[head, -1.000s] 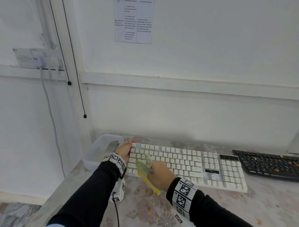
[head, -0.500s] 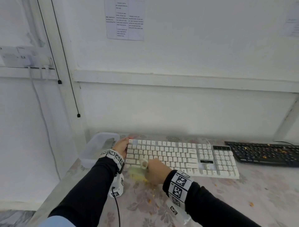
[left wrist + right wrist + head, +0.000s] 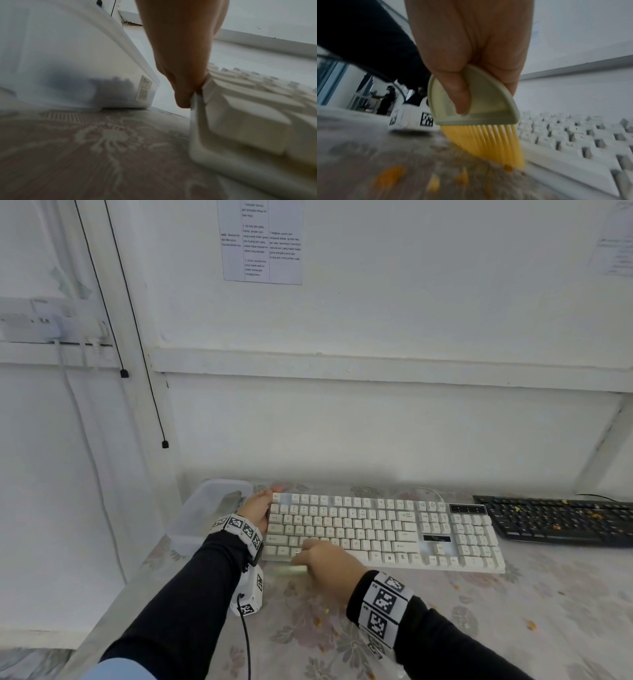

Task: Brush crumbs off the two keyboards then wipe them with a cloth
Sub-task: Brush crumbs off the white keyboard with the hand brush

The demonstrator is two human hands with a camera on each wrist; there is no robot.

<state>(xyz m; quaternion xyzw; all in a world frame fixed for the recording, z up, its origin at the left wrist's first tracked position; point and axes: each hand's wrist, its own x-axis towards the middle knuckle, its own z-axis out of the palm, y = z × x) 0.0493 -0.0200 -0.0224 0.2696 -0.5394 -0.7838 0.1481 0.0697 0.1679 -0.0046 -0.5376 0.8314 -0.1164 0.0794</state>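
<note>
brush (image 3: pixel 476 108) swept off white keyboard (image 3: pixel 383 529) front edge onto tablecloth (image 3: pixel 479 628).

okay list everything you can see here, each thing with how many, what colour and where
white keyboard: one, white, middle of the table
black keyboard: one, black, far right, crumbs on its keys
brush: one, grey-green handle, yellow bristles, at the white keyboard's front edge
crumbs: several, orange-yellow, scattered on the tablecloth
plastic box: one, translucent, left of the white keyboard
tablecloth: one, pale floral, covering the table
printed sheet: one, white, on the wall
left hand: grips the white keyboard's left end
right hand: holds the brush
</note>
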